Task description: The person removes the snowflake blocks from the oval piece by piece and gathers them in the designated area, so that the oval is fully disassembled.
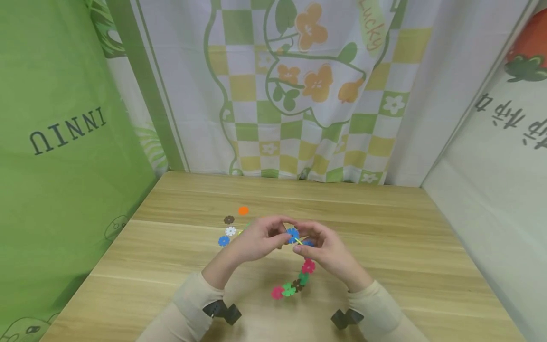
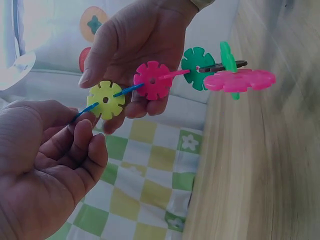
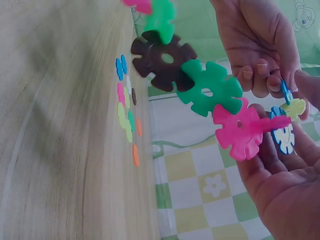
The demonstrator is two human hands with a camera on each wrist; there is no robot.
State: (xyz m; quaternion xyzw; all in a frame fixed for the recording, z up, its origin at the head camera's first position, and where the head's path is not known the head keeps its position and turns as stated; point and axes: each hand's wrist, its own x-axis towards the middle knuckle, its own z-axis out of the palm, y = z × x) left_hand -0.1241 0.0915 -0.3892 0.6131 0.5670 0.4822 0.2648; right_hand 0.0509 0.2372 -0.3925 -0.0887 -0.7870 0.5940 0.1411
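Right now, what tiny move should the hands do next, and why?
Probably have the left hand gently press the blue, flower-shaped plastic disc further into the yellow, flower-shaped plastic disc. The left hand pinches the blue one where it meets the yellow rim, while the right hand holds around the yellow one. I can't tell whether they're fully joined.

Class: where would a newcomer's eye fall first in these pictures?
First, the colourful disc chain above the table, its end pinched in the left grip. Next come loose discs on the tabletop, beyond that grip and leftward. Behind hangs a checked curtain.
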